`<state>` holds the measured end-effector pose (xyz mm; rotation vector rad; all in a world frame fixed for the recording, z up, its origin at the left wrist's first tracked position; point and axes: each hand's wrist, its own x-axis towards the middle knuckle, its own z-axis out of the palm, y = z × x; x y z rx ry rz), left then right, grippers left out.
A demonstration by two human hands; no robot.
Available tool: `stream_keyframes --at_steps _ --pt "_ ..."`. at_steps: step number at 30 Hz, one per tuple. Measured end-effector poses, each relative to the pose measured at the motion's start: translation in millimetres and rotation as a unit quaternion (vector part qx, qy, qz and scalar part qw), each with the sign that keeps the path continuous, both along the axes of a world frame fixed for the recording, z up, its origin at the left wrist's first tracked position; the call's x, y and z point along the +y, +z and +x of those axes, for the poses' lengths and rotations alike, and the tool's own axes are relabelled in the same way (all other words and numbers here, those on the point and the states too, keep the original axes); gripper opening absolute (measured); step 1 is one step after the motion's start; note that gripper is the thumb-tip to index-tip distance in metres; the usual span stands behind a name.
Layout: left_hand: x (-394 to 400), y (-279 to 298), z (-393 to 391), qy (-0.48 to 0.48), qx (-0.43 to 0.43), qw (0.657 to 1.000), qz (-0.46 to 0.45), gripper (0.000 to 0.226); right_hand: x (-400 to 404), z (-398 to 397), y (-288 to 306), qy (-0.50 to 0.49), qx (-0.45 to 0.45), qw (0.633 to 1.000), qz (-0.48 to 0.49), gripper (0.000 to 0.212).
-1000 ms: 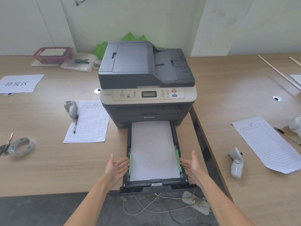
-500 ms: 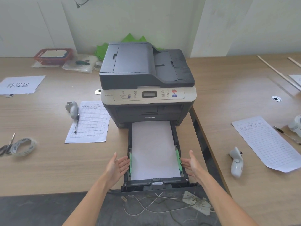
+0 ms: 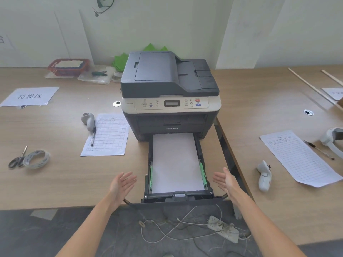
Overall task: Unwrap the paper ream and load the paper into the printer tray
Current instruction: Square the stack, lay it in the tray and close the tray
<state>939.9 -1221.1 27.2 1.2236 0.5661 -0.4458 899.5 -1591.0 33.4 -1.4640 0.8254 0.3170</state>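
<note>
The tray [image 3: 146, 184] full of paper [image 3: 176, 162] points long-ways at 12 o'clock into the printer [image 3: 170, 86], between the empty, spread left hand [image 3: 121, 184] and right hand [image 3: 226, 180], equally near.

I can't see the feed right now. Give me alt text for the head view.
A printer's paper tray is pulled out over the desk edge with white paper lying flat in it, and the left hand and right hand are open on either side of the tray, apart from it. The printer sits on a wooden desk.
</note>
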Motion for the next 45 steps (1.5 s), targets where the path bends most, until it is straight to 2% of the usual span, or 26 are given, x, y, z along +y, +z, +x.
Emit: stream_keyframes --at_steps 7,12,18,23,27,30,35,42,45 --pt "16.3 -8.6 -39.8 0.044 -0.01 0.998 0.048 0.047 -17.7 -27.8 1.7 -0.104 -0.058 0.993 0.027 0.044" --pt "1.1 -15.4 -77.1 0.095 0.0 0.995 0.037 0.043 -21.7 -56.3 -3.7 -0.139 -0.065 0.988 0.034 0.037" --pt "-20.2 -12.7 -99.3 0.139 -0.009 0.99 -0.005 0.043 -15.8 -83.4 -13.1 -0.089 -0.019 0.995 0.044 0.038" --pt "-24.4 -17.3 -103.1 0.157 -0.015 0.987 -0.033 0.047 -1.2 -91.2 -19.8 -0.028 0.002 0.999 0.045 0.063" --pt "-25.7 -28.5 -105.5 0.155 0.002 0.987 -0.042 0.049 2.5 -87.5 -28.0 -0.029 0.004 0.998 0.056 0.071" --pt "-28.6 -37.4 -104.0 0.175 0.003 0.983 -0.047 0.052 6.1 -81.7 -39.7 -0.058 0.012 0.996 0.071 0.069" --pt "-27.2 -39.1 -103.9 0.19 -0.007 0.981 -0.05 0.052 9.5 -73.7 -44.5 -0.109 0.018 0.993 0.049 0.052" --pt "-31.5 -25.5 -76.9 0.18 -0.024 0.982 -0.045 0.054 6.9 -50.0 -34.1 -0.082 -0.024 0.996 0.019 0.055" --pt "-39.2 -26.4 -59.6 0.19 -0.028 0.979 -0.068 0.056 11.9 -35.3 -38.8 -0.094 -0.018 0.995 0.038 0.05"
